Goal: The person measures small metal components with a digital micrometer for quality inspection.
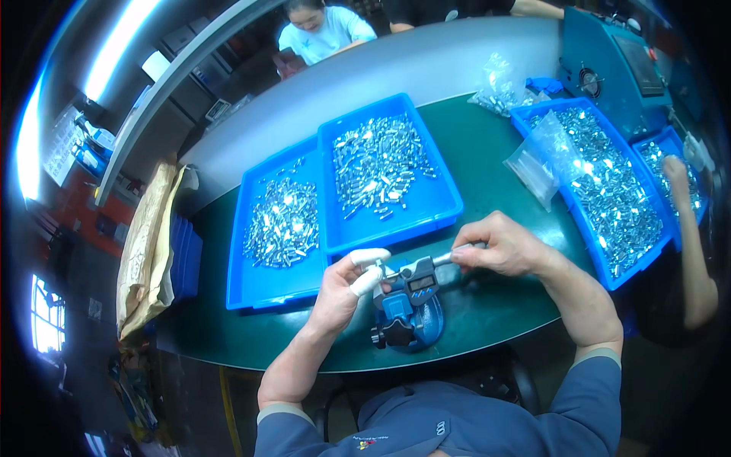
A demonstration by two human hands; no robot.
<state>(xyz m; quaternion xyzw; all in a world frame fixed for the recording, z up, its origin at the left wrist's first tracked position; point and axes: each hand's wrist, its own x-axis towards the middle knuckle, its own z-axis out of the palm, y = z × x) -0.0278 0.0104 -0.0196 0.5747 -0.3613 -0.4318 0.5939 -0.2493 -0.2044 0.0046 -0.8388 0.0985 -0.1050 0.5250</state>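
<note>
A digital micrometer (421,284) with a small display is clamped in a blue stand (430,324) near the table's front edge. White finger covers sit on the thumb and forefinger of my left hand (340,288). Those two fingers pinch a small silver metal piece (381,266) at the micrometer's left end; its exact shape is partly hidden. My right hand (501,245) has its thumb and fingers closed around the micrometer's thimble (449,257) on the right side.
Two blue trays (237,286) of small metal pieces stand beyond my hands. More full trays (609,283), clear plastic bags (544,160) and a teal machine (609,65) are at right. Brown sacks (145,251) stand left. Another person's arm (693,259) reaches into the far-right tray.
</note>
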